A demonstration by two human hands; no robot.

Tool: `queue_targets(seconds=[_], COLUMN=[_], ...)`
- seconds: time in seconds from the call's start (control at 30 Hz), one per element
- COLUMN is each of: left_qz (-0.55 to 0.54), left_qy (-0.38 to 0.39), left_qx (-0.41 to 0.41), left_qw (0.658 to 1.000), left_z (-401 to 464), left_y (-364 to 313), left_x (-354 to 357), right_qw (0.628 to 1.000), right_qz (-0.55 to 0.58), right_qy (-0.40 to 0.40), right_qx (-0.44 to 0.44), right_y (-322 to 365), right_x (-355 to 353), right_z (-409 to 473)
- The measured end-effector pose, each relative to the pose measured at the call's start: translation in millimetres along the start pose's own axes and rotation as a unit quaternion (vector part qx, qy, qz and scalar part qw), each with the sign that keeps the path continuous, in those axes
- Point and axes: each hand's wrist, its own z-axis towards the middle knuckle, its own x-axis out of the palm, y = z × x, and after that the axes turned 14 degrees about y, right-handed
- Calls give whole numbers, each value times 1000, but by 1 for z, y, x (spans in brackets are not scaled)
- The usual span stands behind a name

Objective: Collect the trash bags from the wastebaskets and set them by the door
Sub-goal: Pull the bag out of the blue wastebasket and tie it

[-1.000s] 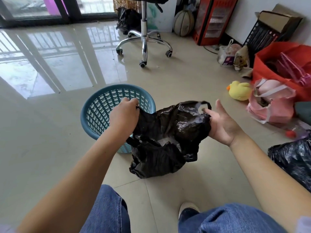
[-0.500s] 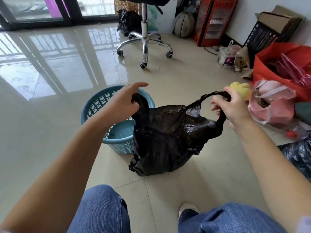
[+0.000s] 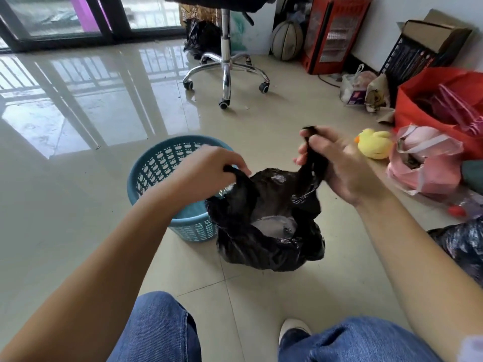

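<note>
A black trash bag (image 3: pixel 264 241) sits on the tiled floor just right of a teal plastic wastebasket (image 3: pixel 159 165). Its mouth gapes and pale contents show inside. My left hand (image 3: pixel 206 171) grips the bag's left handle above the basket's right rim. My right hand (image 3: pixel 339 168) holds the bag's right handle, which is twisted into a strand and runs up between thumb and fingers. Another black bag (image 3: pixel 462 244) lies at the right edge, partly cut off. A third black bag (image 3: pixel 201 37) sits at the back near the glass door.
An office chair's chrome base (image 3: pixel 227 71) stands beyond the basket. Along the right wall are a yellow duck toy (image 3: pixel 373 143), a pink bag (image 3: pixel 428 163), a red bag (image 3: pixel 441 100), a red heater (image 3: pixel 332 35) and a basketball (image 3: pixel 286 40). My knees and a shoe fill the bottom.
The right hand has come down and inward with its handle, now twisted into a strand. The left hand has dropped lower onto its handle. The bag's mouth has opened and slackened.
</note>
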Motion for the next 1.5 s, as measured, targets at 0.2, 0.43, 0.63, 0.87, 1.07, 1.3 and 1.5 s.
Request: queue_targets(seconds=[0.2,0.43,0.63,0.87,1.07,1.3,1.5], left_qz=[-24,-524,-418,-538,-702,-586,-451], left_qy=[43,14,196,157,164,83,-23], left_qx=[93,75,37,-38,-146,-113,-161], left_qw=[994,848,886,828,678,798,878], left_z=[16,28,17,25,29,34,37], left_y=[-40,-11,-1,20,29,23,28], left_x=[23,52,96,112,140,156,163], right_qw=[878,958,938,807,675,685,894], right_qz=[-330,-90,44,-374,-641,-632,-301], right_qy=[248,121,208,219,126,183,92], right_qx=[243,244,274,401,344,313,320], right_y=[-38,-41,-38,-40,-94,-107,-101], right_x=[40,37,17,12,10,11,10], right_z=[-1,2,2,-3,-12,-13,-12])
